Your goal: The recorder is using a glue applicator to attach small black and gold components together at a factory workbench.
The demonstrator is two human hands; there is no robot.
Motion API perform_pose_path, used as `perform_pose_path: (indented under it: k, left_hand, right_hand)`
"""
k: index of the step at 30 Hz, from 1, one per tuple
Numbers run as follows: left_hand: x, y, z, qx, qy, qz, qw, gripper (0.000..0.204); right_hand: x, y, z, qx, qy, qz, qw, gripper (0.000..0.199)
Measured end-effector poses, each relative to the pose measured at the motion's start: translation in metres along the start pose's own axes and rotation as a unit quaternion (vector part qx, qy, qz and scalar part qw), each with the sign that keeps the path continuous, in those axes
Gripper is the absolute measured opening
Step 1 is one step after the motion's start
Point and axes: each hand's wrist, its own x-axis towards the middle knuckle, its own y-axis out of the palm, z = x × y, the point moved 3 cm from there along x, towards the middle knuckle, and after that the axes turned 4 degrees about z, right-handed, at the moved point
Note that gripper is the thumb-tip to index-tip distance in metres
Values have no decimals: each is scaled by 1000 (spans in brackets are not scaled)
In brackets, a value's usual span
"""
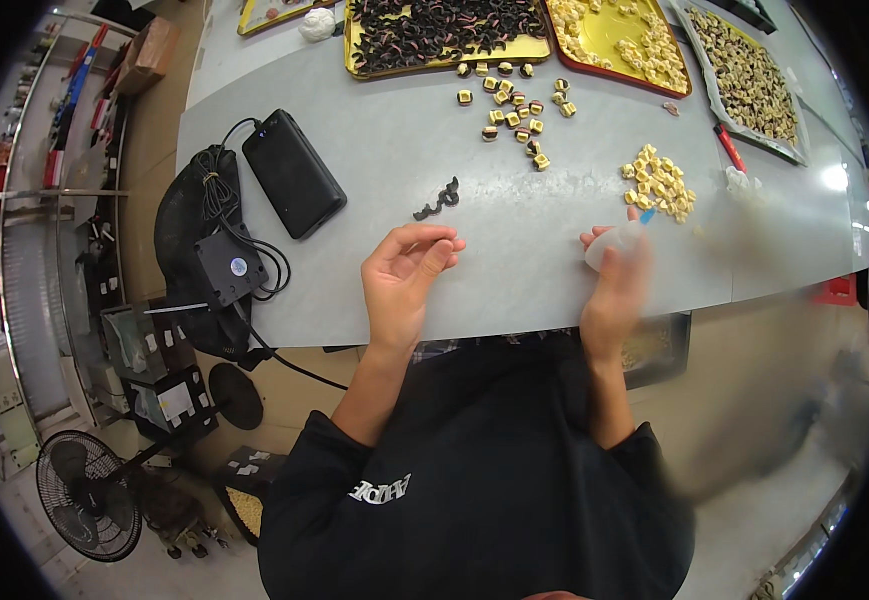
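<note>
My left hand is above the grey table near its front edge, thumb and fingertips pinched together. What they hold, if anything, is too small or hidden to make out. My right hand is wrapped round a translucent white squeeze bottle with a blue tip, partly blurred. Just beyond the bottle lies a pile of small cream-yellow pieces. A few black curled pieces sit beyond my left hand. Farther back, several two-tone pieces, yellow and dark, are scattered across the table.
At the back stand a yellow tray of black curled pieces, a red-rimmed tray of yellow pieces and a white tray of mixed pieces. A black power bank-like box with cables lies left. A red pen-like object lies right.
</note>
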Motion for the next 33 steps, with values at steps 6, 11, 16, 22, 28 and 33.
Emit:
perform_pose_path:
  k: [6, 11, 16, 22, 28, 33]
  left_hand:
    - [-6, -2, 4, -42, 2, 15, 999, 16]
    - [-3, 4, 4, -28, 26, 4, 999, 21]
    - [-3, 8, 8, -25, 12, 15, 999, 21]
    - [-6, 14, 8, -25, 0, 66, 997, 23]
    - [-11, 18, 13, -16, 3, 93, 996, 21]
    - [-8, 23, 11, 128, 66, 121, 982, 20]
  right_hand:
    - [0, -5, 5, 40, 4, -2, 999, 31]
    - [4, -13, 3, 140, 103, 16, 985, 25]
    - [8, -9, -5, 235, 77, 46, 968, 27]
    - [18, 12, -14, 475, 127, 53, 869, 26]
    - [15, 25, -11, 453, 157, 64, 875, 31]
    - [10, 24, -4, 367, 83, 75, 924, 33]
